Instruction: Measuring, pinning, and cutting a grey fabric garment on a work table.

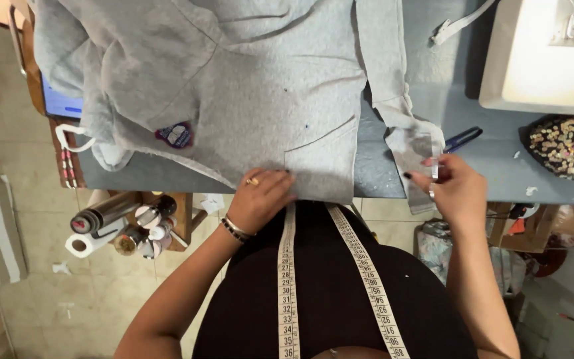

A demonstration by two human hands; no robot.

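A round black bowl (564, 147) sits on the right side of the grey worktop (493, 169). It is full of small shiny bits, maybe buttons or beads; they are too small to tell. Under the worktop, a wooden rack (179, 216) holds rolls and spools of thread (149, 233).

A soft, fuzzy grey sweatshirt (234, 86) lies flat on the worktop, with a small dark patch (175, 135) on it. Its bottom edge hangs just over the near side. The left hand (266, 194) rests flat on that bottom edge, fingers curled over the cloth and pressing it down. It wears a ring and bracelets.

The right hand (452, 185) pinches the end of a thin grey cloth strip (412, 149), fingers closed together on it. The strip runs down from the sweatshirt's side. Blue-handled scissors (463, 139) lie just beside this hand. A white measuring tape (360, 266) hangs around the person's neck in two long bands.
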